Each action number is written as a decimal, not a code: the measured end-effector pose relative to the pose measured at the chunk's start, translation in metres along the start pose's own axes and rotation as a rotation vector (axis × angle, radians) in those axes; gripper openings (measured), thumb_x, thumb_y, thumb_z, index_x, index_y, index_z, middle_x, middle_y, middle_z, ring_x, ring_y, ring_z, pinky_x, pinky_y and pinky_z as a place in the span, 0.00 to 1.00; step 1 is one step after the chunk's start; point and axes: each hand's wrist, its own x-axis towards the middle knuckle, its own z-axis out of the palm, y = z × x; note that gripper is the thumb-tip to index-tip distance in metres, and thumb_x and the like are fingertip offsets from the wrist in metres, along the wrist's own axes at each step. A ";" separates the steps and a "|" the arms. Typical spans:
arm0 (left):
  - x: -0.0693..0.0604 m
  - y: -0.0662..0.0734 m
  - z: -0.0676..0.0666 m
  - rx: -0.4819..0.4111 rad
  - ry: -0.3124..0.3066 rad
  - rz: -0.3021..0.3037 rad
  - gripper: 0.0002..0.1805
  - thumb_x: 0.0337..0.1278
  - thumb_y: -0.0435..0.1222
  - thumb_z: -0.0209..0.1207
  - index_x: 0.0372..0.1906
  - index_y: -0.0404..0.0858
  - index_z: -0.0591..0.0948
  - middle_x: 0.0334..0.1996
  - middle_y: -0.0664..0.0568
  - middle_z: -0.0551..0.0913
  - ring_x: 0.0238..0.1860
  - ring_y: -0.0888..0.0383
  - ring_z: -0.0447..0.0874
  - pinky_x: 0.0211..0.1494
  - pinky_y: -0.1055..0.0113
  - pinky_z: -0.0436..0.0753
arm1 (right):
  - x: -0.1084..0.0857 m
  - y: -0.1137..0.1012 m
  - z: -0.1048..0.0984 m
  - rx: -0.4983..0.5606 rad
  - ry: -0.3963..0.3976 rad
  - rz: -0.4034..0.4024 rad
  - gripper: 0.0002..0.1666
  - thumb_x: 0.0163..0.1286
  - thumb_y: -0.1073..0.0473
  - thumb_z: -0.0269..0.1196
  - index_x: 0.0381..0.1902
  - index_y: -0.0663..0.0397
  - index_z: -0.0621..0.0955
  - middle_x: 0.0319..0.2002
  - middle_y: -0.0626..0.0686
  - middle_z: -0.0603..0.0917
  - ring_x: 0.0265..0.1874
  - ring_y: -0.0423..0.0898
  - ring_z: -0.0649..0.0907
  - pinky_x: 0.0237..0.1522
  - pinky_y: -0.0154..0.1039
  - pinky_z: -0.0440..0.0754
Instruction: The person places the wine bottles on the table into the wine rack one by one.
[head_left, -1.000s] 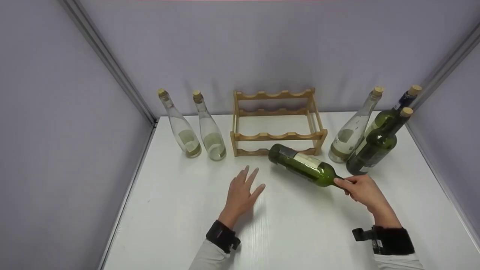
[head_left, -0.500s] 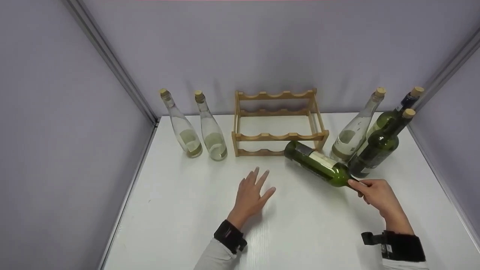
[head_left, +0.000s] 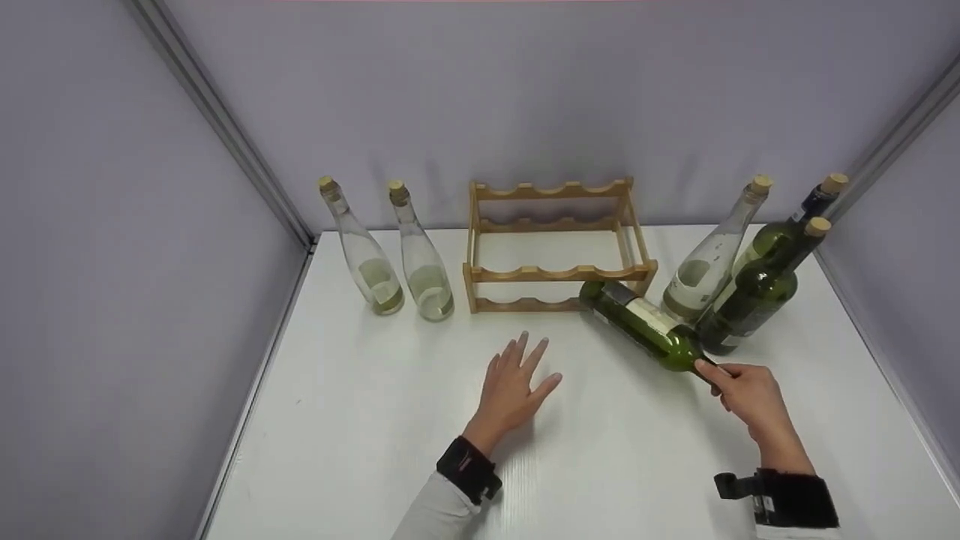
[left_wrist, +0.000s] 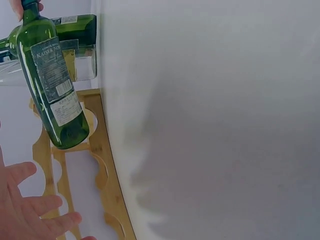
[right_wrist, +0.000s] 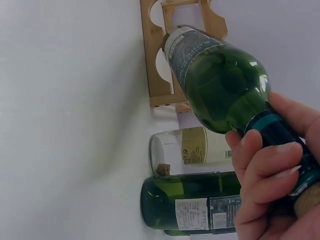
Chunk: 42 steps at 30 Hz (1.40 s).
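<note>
My right hand (head_left: 750, 394) grips a green wine bottle (head_left: 637, 319) by its neck. The bottle is tilted, with its base up at the lower right front of the wooden wine rack (head_left: 555, 274). In the right wrist view the fingers (right_wrist: 272, 162) curl round the dark neck sleeve, and a cork shows at the end. Labels show on the bottle (left_wrist: 52, 75) in the left wrist view. My left hand (head_left: 510, 390) is spread over the table in front of the rack, holding nothing. Whether the bottle's base touches the rack is unclear.
Two clear corked bottles (head_left: 427, 277) stand left of the rack. On the right stand a clear bottle (head_left: 694, 281) and two green bottles (head_left: 750, 300), close to the held one. Grey walls (head_left: 480, 90) border the white table (head_left: 360, 435) at the back and sides.
The held bottle has moved right along the rack's front, and its base has swung toward the rack's right end. My left hand has shifted right, fingers still spread.
</note>
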 end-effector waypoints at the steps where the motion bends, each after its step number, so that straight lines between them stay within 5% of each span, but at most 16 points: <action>1: 0.001 0.001 0.000 0.002 0.000 0.000 0.39 0.69 0.67 0.35 0.76 0.52 0.60 0.75 0.44 0.56 0.74 0.45 0.53 0.71 0.43 0.57 | 0.000 0.000 0.002 0.014 0.007 0.002 0.33 0.65 0.36 0.64 0.39 0.65 0.83 0.19 0.47 0.77 0.18 0.41 0.72 0.22 0.37 0.67; 9: 0.002 0.006 0.005 -0.040 0.013 0.019 0.38 0.69 0.66 0.37 0.76 0.52 0.61 0.75 0.43 0.57 0.73 0.44 0.55 0.70 0.43 0.59 | 0.003 0.004 0.028 0.139 0.041 0.086 0.38 0.66 0.37 0.63 0.50 0.70 0.79 0.22 0.48 0.78 0.18 0.40 0.72 0.22 0.35 0.69; 21: 0.000 0.009 0.008 -0.080 0.012 0.020 0.37 0.70 0.65 0.38 0.76 0.51 0.62 0.75 0.43 0.58 0.73 0.44 0.56 0.69 0.43 0.60 | 0.012 0.006 0.077 0.332 0.096 0.112 0.35 0.71 0.43 0.60 0.50 0.75 0.77 0.21 0.47 0.78 0.17 0.37 0.73 0.20 0.30 0.71; 27: 0.001 0.008 0.009 -0.086 -0.018 0.006 0.38 0.69 0.66 0.36 0.76 0.52 0.61 0.75 0.44 0.56 0.74 0.45 0.54 0.70 0.44 0.59 | 0.015 0.006 0.098 0.372 0.033 0.123 0.31 0.74 0.43 0.57 0.46 0.72 0.76 0.25 0.50 0.78 0.18 0.38 0.72 0.19 0.31 0.70; 32: 0.002 0.008 0.009 -0.089 -0.032 0.002 0.38 0.70 0.65 0.36 0.76 0.52 0.60 0.75 0.44 0.56 0.74 0.45 0.54 0.70 0.45 0.59 | 0.015 0.003 0.112 0.396 -0.060 0.115 0.22 0.76 0.53 0.56 0.48 0.72 0.73 0.29 0.54 0.78 0.20 0.39 0.72 0.19 0.31 0.70; 42: 0.008 0.012 0.010 -0.097 -0.033 0.023 0.36 0.71 0.64 0.37 0.76 0.50 0.61 0.75 0.43 0.57 0.73 0.44 0.56 0.70 0.47 0.61 | 0.019 -0.004 0.122 0.496 -0.179 0.153 0.19 0.78 0.57 0.53 0.51 0.72 0.69 0.32 0.53 0.76 0.24 0.40 0.74 0.21 0.30 0.73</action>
